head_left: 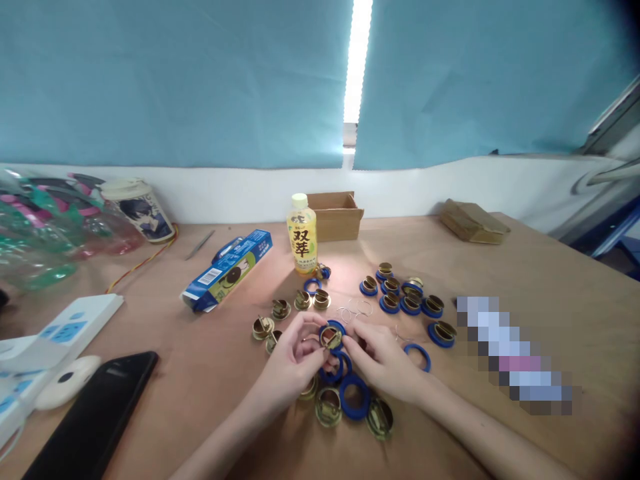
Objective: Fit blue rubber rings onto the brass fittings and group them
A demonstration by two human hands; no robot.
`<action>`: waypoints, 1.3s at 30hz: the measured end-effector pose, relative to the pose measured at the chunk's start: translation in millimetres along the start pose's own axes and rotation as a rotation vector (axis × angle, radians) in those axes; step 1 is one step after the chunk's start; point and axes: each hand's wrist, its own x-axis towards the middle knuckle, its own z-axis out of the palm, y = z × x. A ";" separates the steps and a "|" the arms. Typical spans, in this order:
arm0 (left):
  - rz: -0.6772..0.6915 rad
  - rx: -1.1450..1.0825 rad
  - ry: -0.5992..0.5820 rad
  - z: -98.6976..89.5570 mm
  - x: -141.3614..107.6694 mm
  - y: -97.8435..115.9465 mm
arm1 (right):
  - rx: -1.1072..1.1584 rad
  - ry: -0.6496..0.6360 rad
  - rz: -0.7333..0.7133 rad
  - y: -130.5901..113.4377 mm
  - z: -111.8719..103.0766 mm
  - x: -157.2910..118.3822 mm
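My left hand (296,353) pinches a round brass-coloured metal fitting (330,339) by its left side, a blue ring (341,327) around its rim. At the right edge of that ring, the thumb and fingers of my right hand (381,360) are closed on it. Below my hands lie loose blue rings (355,396) and bare brass fittings (329,407). More bare fittings (281,309) are grouped beyond my left hand. Several fittings with blue rings (411,302) stand to the right, and one loose blue ring (418,357) lies beside my right wrist.
Thin wire loops (357,308) lie beyond my hands. A yellow drink bottle (303,235), a cardboard box (335,217) and a blue carton (227,270) stand farther back. At left are a black phone (95,417), a power strip (60,340) and spray bottles (45,227). A blurred-out object (515,357) lies right.
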 end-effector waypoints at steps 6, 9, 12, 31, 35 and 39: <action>0.003 0.006 0.017 0.3 0.6 -1.5 | -0.018 -0.010 -0.015 0.8 0.2 -0.5; 0.014 0.009 0.034 0.0 1.6 -2.8 | -0.020 -0.011 -0.013 1.4 0.8 -0.7; 0.021 0.009 0.041 0.1 1.3 -2.5 | -0.013 -0.013 -0.019 1.5 1.3 -0.2; 0.000 0.006 0.028 -0.3 -0.7 -1.7 | -0.019 -0.019 -0.015 1.9 1.8 0.1; 0.005 0.014 0.028 -0.8 -0.3 -2.1 | -0.020 -0.021 -0.023 1.9 1.5 0.0; 0.005 0.011 0.031 -0.7 0.9 -1.2 | -0.023 -0.024 -0.013 3.0 2.0 -0.3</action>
